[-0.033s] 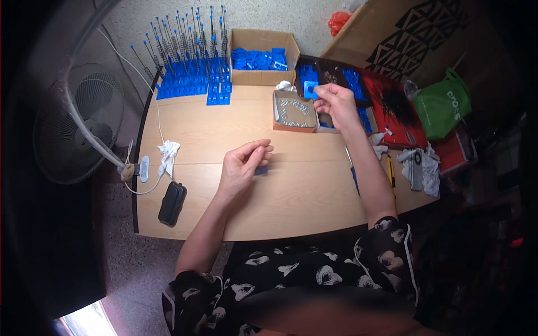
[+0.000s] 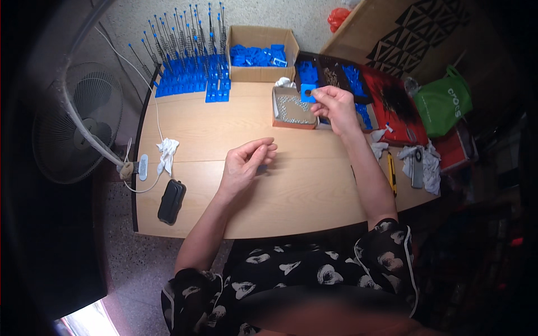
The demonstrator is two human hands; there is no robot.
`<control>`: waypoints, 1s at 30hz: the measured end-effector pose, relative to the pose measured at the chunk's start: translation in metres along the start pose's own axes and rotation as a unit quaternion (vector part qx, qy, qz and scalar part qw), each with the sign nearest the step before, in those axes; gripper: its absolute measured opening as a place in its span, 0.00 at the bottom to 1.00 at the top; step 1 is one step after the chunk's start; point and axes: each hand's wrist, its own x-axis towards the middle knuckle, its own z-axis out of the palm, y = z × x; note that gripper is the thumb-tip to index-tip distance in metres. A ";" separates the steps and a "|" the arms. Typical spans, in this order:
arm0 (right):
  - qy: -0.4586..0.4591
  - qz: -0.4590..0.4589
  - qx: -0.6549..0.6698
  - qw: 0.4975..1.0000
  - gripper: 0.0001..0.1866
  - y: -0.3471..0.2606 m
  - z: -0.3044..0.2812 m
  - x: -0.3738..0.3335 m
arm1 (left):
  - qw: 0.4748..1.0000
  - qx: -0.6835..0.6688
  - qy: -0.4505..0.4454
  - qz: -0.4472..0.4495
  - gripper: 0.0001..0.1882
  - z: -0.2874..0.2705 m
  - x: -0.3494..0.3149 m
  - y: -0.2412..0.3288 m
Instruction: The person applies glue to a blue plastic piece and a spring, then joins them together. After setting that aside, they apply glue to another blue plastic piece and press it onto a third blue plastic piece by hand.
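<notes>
Between the thumb and fingers of my right hand is a small flat blue plastic piece with a dark round spot in it. It is held over the right rear corner of a small open cardboard box of shiny little metal balls. My left hand hovers over the middle of the table, fingers curled and thumb against them. A bit of blue shows under its fingers, too hidden to name.
Upright springs and rods on blue bases stand far left. Behind is a cardboard box of blue parts. To the right are a dark tray, a green bag and a yellow cutter. A black case lies left.
My right hand has come slightly nearer with the blue piece. Less blue shows under my left hand, whose fingers have shifted a little. The whole view has moved slightly.
</notes>
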 end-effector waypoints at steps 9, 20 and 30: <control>-0.042 -0.013 -0.062 0.997 0.07 0.022 0.033 -0.117 | 0.986 -0.135 -0.074 -0.070 0.19 0.023 -0.002 -0.002; -0.060 0.062 -0.033 0.996 0.10 0.037 0.032 -0.144 | 0.954 -0.213 -0.050 -0.205 0.15 0.029 -0.010 -0.006; -0.082 0.125 0.036 0.988 0.11 0.043 0.026 -0.146 | 0.964 -0.186 -0.056 -0.180 0.05 0.025 -0.014 -0.013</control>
